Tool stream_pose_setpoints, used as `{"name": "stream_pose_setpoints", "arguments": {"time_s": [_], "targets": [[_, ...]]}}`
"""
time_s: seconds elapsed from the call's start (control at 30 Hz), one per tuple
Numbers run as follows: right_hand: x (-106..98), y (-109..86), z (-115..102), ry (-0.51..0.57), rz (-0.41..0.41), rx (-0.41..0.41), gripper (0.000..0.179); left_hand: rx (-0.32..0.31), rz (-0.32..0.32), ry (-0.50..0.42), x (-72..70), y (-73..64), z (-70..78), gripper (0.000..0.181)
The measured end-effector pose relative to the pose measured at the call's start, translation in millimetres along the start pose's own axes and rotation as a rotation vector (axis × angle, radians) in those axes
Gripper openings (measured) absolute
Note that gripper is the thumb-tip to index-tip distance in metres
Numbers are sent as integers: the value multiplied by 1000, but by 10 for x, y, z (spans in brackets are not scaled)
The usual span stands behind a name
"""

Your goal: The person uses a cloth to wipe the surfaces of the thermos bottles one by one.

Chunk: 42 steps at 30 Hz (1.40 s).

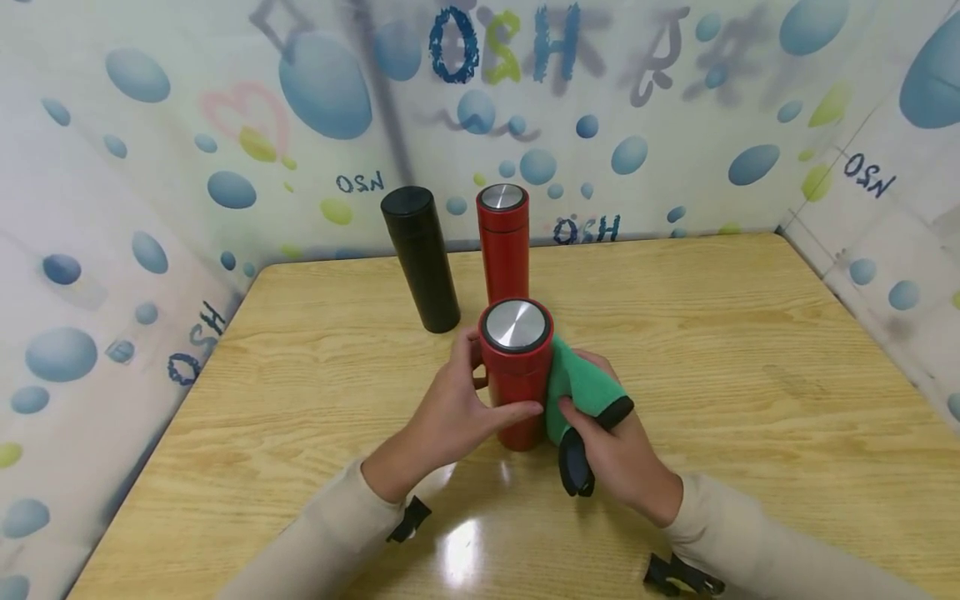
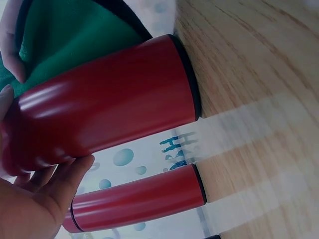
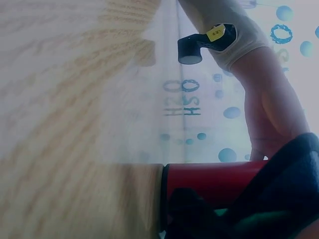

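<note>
While the left hand (image 1: 450,408) grips the near red flask (image 1: 516,375), the right hand (image 1: 622,458) presses a green cloth (image 1: 581,387) against it; wiping looks unfinished, other flasks untouched.

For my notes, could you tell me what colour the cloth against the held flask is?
The cloth is green with black edging, clearest in the head view.

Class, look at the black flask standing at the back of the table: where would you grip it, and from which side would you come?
Grip the black flask round its mid-body, coming from its left. It stands upright, with bare table there, while the rear red flask stands close on its right.
</note>
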State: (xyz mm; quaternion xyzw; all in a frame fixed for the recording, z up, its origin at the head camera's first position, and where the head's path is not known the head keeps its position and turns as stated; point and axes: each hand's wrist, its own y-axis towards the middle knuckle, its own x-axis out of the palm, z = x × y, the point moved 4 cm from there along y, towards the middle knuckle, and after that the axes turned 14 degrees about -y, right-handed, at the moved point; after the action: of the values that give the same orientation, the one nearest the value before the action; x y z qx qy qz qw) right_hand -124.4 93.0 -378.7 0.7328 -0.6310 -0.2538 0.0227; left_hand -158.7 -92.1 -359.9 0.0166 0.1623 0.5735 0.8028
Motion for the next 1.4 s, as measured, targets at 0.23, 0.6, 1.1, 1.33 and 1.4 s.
{"name": "stream_pose_setpoints", "arguments": {"time_s": [0.23,0.6,1.1,1.33,1.4], "targets": [[-41,-6,-64,85,28,-86,48,-34,-20,-55,5,12,-34,83],[-41,12,-39,17,44,-94,47,-20,-56,-48,-8,18,-34,82],[-55,13,-51,59,67,-104,48,-6,-99,3,-35,26,1,82],[-47,21,-54,72,44,-108,49,30,-97,18,-42,44,3,77],[-36,28,-42,56,33,-92,49,39,-95,21,-48,42,1,77]]}}
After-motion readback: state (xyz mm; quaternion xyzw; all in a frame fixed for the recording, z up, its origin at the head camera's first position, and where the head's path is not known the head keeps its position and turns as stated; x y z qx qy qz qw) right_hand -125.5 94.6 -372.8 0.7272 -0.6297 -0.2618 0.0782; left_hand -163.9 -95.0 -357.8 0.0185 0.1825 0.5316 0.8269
